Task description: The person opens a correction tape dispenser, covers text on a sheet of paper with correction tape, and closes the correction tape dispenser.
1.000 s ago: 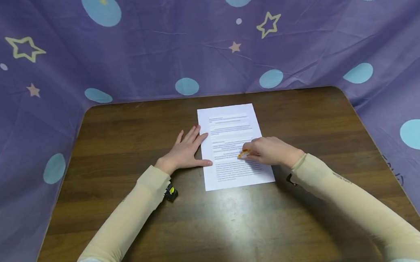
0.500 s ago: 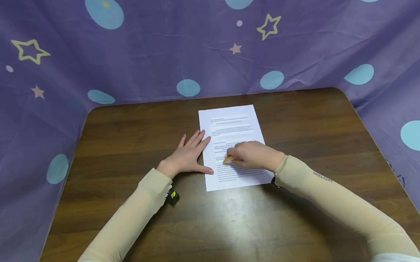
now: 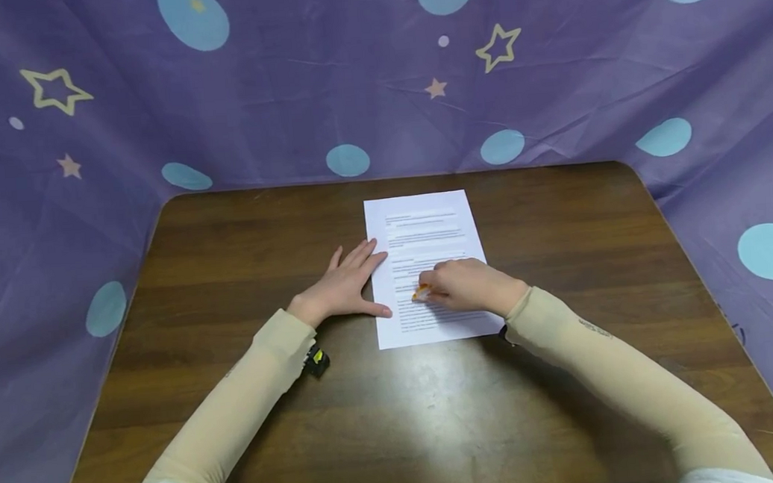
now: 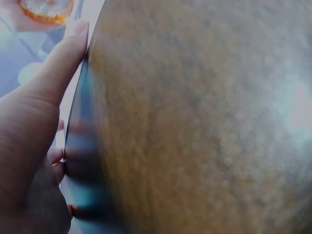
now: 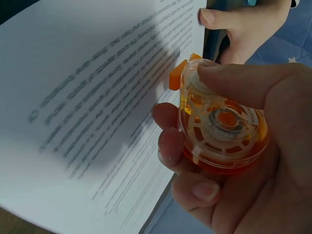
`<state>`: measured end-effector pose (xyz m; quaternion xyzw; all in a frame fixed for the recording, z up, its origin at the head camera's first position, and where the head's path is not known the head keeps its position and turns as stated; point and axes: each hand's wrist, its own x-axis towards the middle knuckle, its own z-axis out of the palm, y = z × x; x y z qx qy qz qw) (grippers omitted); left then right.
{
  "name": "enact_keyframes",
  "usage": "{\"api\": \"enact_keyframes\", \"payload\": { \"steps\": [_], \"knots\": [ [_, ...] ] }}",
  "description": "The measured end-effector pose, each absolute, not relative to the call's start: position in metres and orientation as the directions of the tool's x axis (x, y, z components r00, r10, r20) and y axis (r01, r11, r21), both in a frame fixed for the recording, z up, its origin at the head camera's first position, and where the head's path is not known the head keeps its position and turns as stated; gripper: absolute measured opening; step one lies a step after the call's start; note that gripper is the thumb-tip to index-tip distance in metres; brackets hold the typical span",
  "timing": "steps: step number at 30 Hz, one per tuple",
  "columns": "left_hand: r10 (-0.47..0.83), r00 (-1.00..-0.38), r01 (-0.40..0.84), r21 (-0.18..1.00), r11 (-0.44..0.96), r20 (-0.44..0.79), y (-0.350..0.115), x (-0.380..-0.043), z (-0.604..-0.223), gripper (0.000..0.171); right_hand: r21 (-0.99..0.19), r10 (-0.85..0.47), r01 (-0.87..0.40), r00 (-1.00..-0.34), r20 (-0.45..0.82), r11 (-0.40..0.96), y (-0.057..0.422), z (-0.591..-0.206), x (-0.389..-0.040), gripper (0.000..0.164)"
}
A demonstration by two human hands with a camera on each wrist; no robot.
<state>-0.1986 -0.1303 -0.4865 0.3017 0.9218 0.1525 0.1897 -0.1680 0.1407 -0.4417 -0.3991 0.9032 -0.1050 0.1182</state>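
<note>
A printed sheet of paper (image 3: 418,209) lies on the wooden table, and paler white bands run between some of its text lines. My left hand (image 3: 342,286) is spread out with its fingertips and thumb on the sheet's left edge. In my right hand (image 3: 473,286) is a clear and orange correction tape dispenser (image 5: 224,126), gripped between thumb and curled fingers. Its orange tip (image 5: 178,75) points at the text, near the left side of the lower paragraphs. Whether the tip touches the paper, I cannot tell.
The brown table (image 3: 399,428) has rounded far corners. A purple curtain (image 3: 268,92) with stars and blue ovals hangs behind it and at both sides. Below my left wrist shows a small black device (image 3: 316,361).
My right hand has moved left over the sheet with the correction tape dispenser, then stayed almost still over the last half second. The left hand remains on the paper's left edge.
</note>
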Motion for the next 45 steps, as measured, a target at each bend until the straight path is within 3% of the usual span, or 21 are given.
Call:
{"api": "enact_keyframes", "payload": {
  "steps": [19,45],
  "knots": [
    [0.62,-0.743,0.494,0.418,0.762,-0.252,-0.131,-0.197,-0.486,0.119,-0.296,-0.764,-0.71,-0.629,-0.142,0.64,0.155,-0.445,-0.16,0.006],
    [0.613,-0.754,0.512,0.374,0.774,-0.237,-0.131,-0.199,-0.489,0.12,-0.162,-0.686,-0.668,-0.696,-0.212,0.727,0.135,-0.434,-0.151,0.015]
  ]
}}
